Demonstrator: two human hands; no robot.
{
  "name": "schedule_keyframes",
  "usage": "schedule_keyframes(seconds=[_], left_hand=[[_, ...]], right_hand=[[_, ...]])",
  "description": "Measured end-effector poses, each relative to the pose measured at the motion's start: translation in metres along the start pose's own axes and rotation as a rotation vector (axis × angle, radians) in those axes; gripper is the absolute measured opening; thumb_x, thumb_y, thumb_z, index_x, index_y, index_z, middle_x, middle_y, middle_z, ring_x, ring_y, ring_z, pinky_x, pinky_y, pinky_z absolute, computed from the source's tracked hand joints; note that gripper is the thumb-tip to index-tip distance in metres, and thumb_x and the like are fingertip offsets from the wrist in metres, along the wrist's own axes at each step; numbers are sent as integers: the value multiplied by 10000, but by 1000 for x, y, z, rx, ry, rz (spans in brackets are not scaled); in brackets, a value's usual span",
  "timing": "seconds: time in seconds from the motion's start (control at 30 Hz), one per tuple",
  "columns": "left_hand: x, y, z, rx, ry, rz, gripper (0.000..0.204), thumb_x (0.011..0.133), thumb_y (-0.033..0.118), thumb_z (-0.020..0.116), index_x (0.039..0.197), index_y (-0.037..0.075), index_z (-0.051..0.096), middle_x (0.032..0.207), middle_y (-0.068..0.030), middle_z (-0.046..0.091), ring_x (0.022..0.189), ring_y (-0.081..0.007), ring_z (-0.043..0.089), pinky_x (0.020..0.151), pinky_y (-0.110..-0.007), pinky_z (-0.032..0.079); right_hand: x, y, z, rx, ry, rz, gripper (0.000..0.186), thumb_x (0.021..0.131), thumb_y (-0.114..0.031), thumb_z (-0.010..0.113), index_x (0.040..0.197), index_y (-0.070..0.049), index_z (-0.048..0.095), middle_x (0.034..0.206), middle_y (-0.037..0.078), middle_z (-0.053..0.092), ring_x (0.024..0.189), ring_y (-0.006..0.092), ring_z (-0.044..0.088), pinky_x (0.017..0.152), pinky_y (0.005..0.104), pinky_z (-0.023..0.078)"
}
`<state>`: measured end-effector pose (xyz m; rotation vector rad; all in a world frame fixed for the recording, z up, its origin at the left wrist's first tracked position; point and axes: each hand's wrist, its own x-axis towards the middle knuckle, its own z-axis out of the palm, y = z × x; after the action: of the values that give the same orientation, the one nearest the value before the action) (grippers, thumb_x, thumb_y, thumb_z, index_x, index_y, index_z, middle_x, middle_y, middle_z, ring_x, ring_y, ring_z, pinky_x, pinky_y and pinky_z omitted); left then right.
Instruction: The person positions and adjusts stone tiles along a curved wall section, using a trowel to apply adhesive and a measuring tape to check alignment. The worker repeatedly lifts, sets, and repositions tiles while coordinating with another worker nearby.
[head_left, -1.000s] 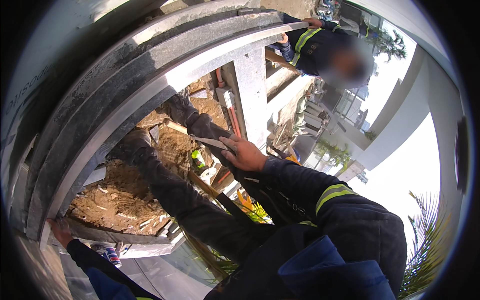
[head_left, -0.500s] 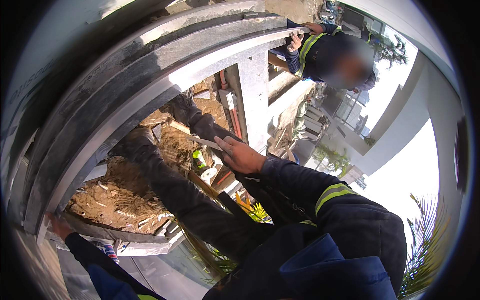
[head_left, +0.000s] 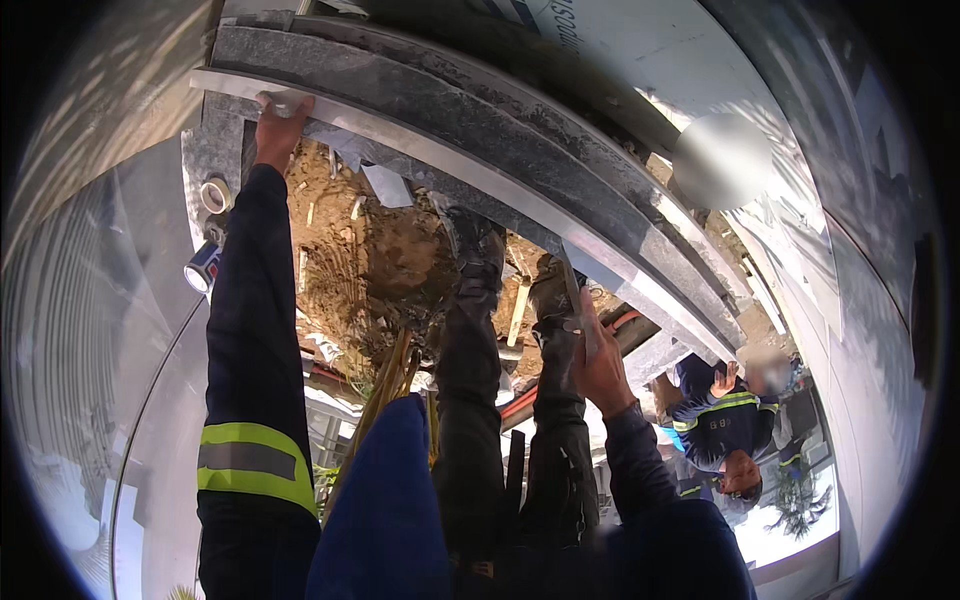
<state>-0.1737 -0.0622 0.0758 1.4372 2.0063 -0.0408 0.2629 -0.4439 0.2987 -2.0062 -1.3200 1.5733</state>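
Note:
A long pale straight bar (head_left: 480, 178) lies along the near edge of stacked grey stone slabs (head_left: 400, 85). My left hand (head_left: 284, 130) is closed around the bar close to its left end, fingers over the top. Held in my right hand (head_left: 602, 370) is a thin, flat grey strip (head_left: 573, 280), pointing up toward the bar; its exact kind is unclear. That hand is below the bar and apart from it. At the bar's right end, a co-worker (head_left: 728, 420) in a dark jacket with reflective bands has a raised hand (head_left: 723, 380).
Below the slabs, loose brown soil (head_left: 385, 240) surrounds my legs, with a broken pale tile piece (head_left: 388, 186) and orange pipes (head_left: 520, 402). A tape roll (head_left: 215, 196) and a blue can (head_left: 204, 267) stand at the left. A light wall panel (head_left: 690, 60) rises behind.
My view has swung round to the left, so the co-worker now appears lower right. My left hand remains at the bar's end; my right hand still holds the thin strip, now nearer the bar.

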Motion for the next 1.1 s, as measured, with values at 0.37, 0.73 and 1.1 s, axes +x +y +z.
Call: schedule_keyframes(seconds=[0.37, 0.73, 1.1], left_hand=[[-49, 32, -32, 69, 14, -222, 1190, 866, 462, 772, 1605, -14, -30, 1205, -269, 670, 1106, -417, 665, 897, -471, 534], [-55, 37, -56, -61, -84, -290, 1088, 907, 323, 738, 1621, 53, -38, 1063, -193, 730, 970, -367, 719, 805, -458, 565], [-47, 25, -43, -74, -148, -316, 744, 935, 279, 703, 1559, 118, 331, 1077, -132, 741, 1009, -314, 721, 835, -435, 567]], right_hand=[[281, -136, 60, -686, -213, -452, 837, 947, -20, 528, 1648, -234, 123, 951, 213, 673, 803, 412, 674, 717, 517, 551], [369, -213, 173, -882, -264, -475, 778, 949, -77, 523, 1633, -284, 215, 926, 199, 678, 824, 379, 704, 717, 505, 574], [499, -378, 294, -807, -145, -592, 460, 954, -97, 501, 1410, -43, 483, 1037, 267, 718, 980, 413, 714, 847, 498, 579]])
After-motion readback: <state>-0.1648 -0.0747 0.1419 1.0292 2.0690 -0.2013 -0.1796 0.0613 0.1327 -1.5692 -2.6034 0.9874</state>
